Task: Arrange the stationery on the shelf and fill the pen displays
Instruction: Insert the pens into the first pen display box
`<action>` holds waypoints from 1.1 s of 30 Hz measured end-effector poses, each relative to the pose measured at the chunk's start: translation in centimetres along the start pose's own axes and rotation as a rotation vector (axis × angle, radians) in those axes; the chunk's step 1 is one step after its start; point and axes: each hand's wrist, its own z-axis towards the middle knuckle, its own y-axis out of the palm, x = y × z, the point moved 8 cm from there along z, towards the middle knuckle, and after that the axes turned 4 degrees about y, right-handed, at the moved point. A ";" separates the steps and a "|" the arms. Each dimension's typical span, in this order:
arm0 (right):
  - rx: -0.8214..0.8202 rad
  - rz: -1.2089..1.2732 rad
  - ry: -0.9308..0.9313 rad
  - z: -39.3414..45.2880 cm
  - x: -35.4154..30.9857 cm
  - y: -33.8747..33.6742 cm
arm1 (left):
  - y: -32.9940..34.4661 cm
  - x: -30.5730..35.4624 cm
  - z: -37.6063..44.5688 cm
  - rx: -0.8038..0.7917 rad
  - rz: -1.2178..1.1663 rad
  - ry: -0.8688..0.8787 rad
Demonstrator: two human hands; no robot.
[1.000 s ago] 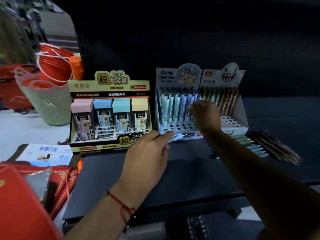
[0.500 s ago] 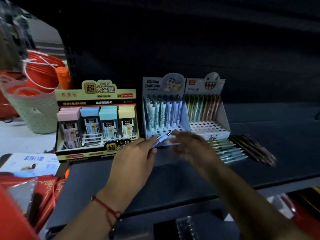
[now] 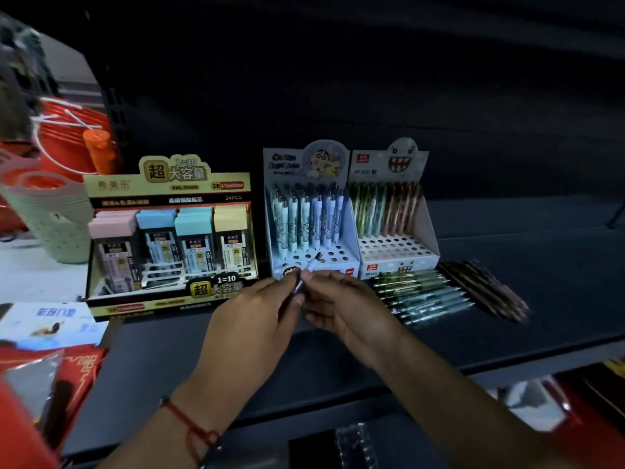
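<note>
The pen (image 3: 306, 274) sits between both hands just before the cartoon pen display (image 3: 313, 238) on the shelf (image 3: 541, 265); the left hand (image 3: 252, 319) grasps it, and the right hand (image 3: 341, 306) — a second ago up among the racked pens — has come back to pinch its tip; likely a handover before slotting into an open hole.

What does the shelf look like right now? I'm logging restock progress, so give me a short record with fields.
left hand: left hand grips a pen, tip toward the displays
right hand: right hand pinches the same pen
cartoon pen display: rear rows filled, front holes empty
ghost pen display: rear rows filled, front holes empty
loose pens: lying on the shelf in front of and to the right of the ghost display
lead refill box: left of the displays, four colours
</note>
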 end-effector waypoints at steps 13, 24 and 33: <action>0.128 -0.133 -0.138 0.2 -1.4 -1.4 | 0.0 0.5 -0.4 -0.024 0.028 0.026; 0.375 -0.330 -0.422 -0.4 -7.5 -5.9 | 2.0 0.7 -0.7 -0.232 0.242 0.046; 0.597 -0.347 -0.501 1.7 -9.8 -9.7 | 3.3 -0.1 -0.9 -0.371 0.296 0.003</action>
